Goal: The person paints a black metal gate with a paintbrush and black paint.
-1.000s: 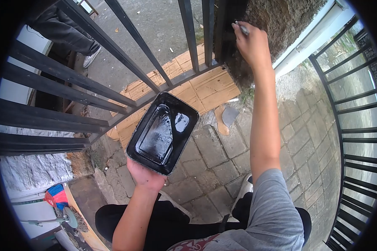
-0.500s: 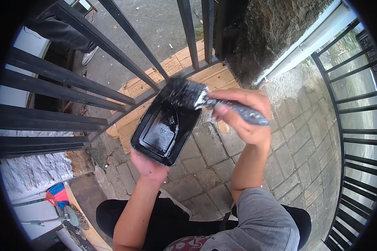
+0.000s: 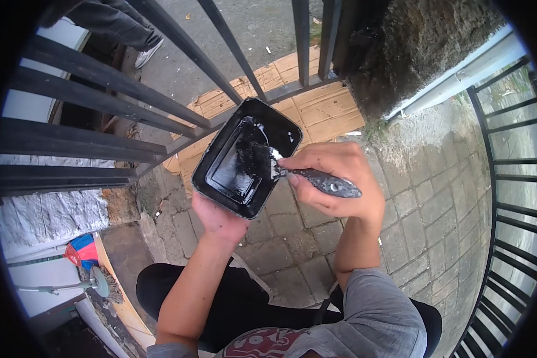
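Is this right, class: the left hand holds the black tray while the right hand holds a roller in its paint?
Not a roller: the head view shows the right hand holding a brush in the paint, while the left hand holds the tray.

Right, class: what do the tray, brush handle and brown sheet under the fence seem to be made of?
Tray: probably plastic by its thin rim, glossy with black paint.
Brush handle: speckled; wood or plastic, hidden under smears.
Brown sheet: likely cardboard, matt and creased.
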The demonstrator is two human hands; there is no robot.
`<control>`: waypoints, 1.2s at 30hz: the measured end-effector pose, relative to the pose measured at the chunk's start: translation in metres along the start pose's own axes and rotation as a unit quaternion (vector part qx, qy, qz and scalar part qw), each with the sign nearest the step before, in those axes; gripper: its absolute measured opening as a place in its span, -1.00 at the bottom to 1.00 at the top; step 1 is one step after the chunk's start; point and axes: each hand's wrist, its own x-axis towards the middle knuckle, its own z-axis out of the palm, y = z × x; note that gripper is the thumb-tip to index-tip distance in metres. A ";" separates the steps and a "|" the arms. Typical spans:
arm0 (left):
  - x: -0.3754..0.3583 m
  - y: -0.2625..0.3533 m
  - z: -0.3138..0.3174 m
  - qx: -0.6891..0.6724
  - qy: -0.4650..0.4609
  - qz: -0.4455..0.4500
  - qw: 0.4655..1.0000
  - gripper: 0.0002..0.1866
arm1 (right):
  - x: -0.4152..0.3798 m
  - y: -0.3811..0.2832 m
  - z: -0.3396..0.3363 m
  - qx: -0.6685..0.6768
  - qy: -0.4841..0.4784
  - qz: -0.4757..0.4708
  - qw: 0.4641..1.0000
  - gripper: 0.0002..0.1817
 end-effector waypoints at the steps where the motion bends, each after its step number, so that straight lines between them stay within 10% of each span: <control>1: 0.001 0.000 0.003 -0.012 -0.009 -0.003 1.000 -0.27 | 0.001 -0.002 -0.001 -0.019 0.007 -0.002 1.000 -0.76; 17: -0.006 0.004 -0.005 -0.026 0.058 0.018 0.998 -0.29 | 0.008 -0.005 0.021 -0.139 0.092 0.031 0.986 -0.84; 27: 0.001 0.008 -0.005 -0.019 0.044 0.045 0.998 -0.32 | 0.014 0.000 0.030 0.041 -0.086 -0.013 0.995 -0.81; 34: 0.010 0.010 -0.008 -0.039 0.034 0.046 0.998 -0.32 | 0.005 0.008 0.019 0.255 0.119 0.135 0.950 -0.83; 36: 0.011 0.007 -0.006 -0.040 -0.010 0.051 0.998 -0.32 | 0.014 0.007 0.030 0.206 0.049 0.270 0.939 -0.90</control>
